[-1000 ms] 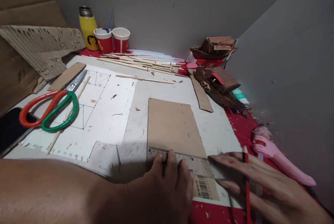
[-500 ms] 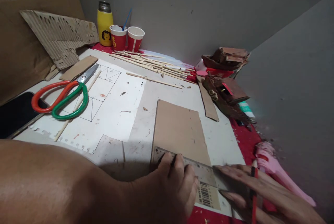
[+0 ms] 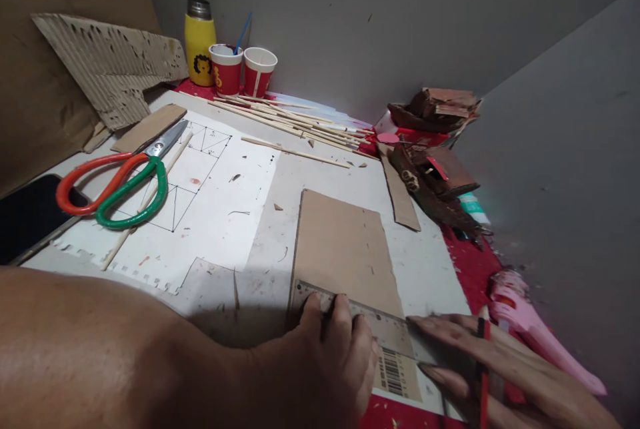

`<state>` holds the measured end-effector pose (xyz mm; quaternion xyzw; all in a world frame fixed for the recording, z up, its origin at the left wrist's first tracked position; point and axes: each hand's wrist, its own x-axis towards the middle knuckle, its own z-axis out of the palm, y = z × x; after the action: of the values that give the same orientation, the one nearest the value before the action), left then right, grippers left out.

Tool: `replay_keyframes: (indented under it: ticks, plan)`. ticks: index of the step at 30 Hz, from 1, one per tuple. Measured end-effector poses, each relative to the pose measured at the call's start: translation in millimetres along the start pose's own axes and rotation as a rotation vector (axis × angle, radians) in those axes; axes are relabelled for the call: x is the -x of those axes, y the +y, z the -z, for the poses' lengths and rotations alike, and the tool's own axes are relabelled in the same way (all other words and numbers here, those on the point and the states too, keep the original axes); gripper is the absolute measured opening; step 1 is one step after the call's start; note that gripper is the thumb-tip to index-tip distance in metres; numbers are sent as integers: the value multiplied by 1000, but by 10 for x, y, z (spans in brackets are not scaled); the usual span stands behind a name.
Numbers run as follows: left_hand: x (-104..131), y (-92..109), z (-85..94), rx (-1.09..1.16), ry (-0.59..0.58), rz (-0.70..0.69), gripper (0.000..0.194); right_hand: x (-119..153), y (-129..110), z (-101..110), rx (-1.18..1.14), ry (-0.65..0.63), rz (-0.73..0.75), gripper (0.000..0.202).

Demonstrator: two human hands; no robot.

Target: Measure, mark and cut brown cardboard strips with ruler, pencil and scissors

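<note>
At one ruler (image 3: 387, 331), two hands (image 3: 334, 359) (image 3: 510, 362), one pencil (image 3: 484, 385)

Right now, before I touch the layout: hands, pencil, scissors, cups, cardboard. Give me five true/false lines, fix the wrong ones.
1. The left hand has its fingers on the ruler. True.
2. The pencil lies beside the scissors. False: the pencil is in the right hand.
3. The scissors have one orange handle and one green. True.
4. The blue stick stands in the cup farther from the yellow bottle. False: the blue stick is in the cup nearer the yellow bottle.
5. The ruler lies across the cardboard. True.
</note>
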<state>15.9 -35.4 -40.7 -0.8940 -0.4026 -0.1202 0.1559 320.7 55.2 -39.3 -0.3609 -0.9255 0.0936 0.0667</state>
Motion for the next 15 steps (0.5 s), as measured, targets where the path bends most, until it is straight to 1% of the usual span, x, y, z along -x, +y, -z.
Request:
replay_keyframes:
  ticks: [2,6,11,13,15]
  plan:
    - [-5,15,-1,-1,5,18,40,-5,-2,10,-9,-17,-4,68]
    - [-9,46,-12,-5,12,34,38,-57,-59,54,-24,-36,-24,68]
    - [-4,26,-6,-8,7,4,42,-93,-84,83,-48,-34,-7,70]
    - [-3,11,-2,-1,-7,-16,43,-86,-66,68,-49,-31,2,68]
    - [-3,-2,-5,1,0,-25,42,-91,-65,54,-45,-10,8,61]
